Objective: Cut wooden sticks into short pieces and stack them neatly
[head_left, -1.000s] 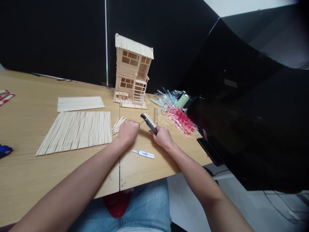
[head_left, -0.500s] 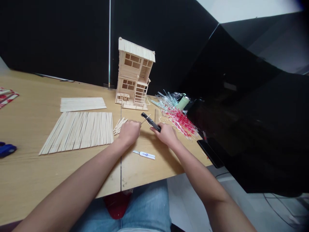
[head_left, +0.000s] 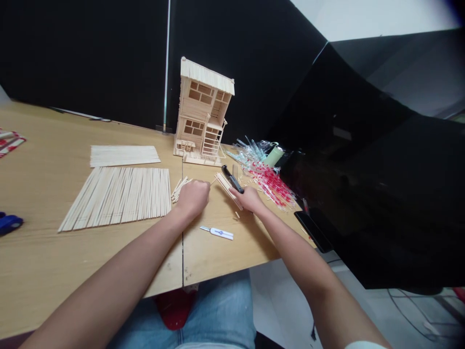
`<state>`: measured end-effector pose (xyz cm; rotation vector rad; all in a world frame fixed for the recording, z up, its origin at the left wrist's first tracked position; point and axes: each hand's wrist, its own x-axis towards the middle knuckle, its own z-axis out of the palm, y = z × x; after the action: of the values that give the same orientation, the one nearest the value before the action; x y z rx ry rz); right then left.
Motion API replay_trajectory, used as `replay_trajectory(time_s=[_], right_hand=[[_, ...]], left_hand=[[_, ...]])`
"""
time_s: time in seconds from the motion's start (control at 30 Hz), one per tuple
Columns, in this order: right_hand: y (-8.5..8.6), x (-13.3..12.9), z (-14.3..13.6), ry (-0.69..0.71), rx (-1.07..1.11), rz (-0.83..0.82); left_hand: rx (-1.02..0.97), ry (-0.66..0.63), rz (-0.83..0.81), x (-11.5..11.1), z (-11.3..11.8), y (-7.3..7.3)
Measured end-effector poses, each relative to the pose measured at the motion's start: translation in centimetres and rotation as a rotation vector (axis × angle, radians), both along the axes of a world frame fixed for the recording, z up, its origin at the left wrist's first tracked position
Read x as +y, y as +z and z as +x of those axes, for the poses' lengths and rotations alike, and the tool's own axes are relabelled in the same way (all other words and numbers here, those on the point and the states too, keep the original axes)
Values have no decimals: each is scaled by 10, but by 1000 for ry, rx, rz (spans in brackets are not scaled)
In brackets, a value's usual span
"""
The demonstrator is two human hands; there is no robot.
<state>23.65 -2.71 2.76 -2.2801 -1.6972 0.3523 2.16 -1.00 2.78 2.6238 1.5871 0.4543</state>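
Observation:
A thin wooden stick (head_left: 213, 181) sticks out of my left hand (head_left: 194, 198), whose fingers are closed on it. My right hand (head_left: 248, 198) grips a black-handled cutting tool (head_left: 232, 179) that points up and left. Just under the tool lie several longer sticks (head_left: 228, 190), with a small cut piece (head_left: 237, 214) near their lower end. Beside my left hand rests a pile of short sticks (head_left: 178, 188). A white folding knife (head_left: 221, 233) lies with its blade out on the table between my forearms.
Behind my hands stands a wooden stick house (head_left: 203, 114). Long sticks (head_left: 119, 198) and a pale bundle (head_left: 124, 155) lie left. Red-and-clear plastic packets (head_left: 272, 182), a green cylinder (head_left: 273, 155) and a black phone (head_left: 313, 230) are right. Blue-handled scissors (head_left: 10, 223) sit far left.
The black tool has moved off the stick in my left hand, slightly up and right. The stick now looks shorter. A small piece now shows on the table below the longer sticks.

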Motion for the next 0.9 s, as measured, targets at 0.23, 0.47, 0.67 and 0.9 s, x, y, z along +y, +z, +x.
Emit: replay_trajectory(time_s=[0.23,0.47,0.67,0.9], right_hand=[[13,-23,19,32,133,-61],[-5,-75,13,195,5,10],[-12,-95,18,289,-71,55],[-20,-81,52,63,-302,54]], left_hand=[[-46,122,-55,13,-15,2],[-2,298,-104,27,-30,4],[45,339,-147,31,-36,1],[60,351,-129,29,-34,1]])
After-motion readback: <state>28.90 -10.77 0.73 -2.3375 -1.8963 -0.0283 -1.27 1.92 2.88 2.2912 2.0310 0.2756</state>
